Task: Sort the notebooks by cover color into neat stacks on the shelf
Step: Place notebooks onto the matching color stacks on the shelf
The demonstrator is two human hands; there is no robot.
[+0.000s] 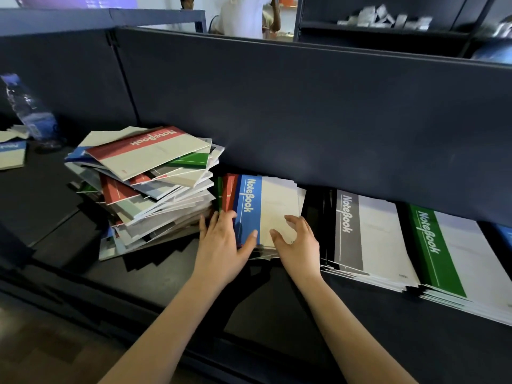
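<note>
Now the left hand (224,245) lies flat, fingers spread, on the blue-banded notebook (266,209) topping a small stack on the shelf (263,300). The right hand (297,242) touches its white cover with loosely arched fingers, gripping nothing. A messy pile (149,184) sits left of the fingers; a grey-banded stack (360,231) and a green-banded stack (443,245) lie to their right.

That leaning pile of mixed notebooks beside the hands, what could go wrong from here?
The mixed pile is tall and skewed, and its edge lies right by the left hand; a nudge might send notebooks sliding. The small stack under the blue notebook shows red and green edges, so squaring it up now, with the right hand over its cover, could leave colors mixed.
</note>
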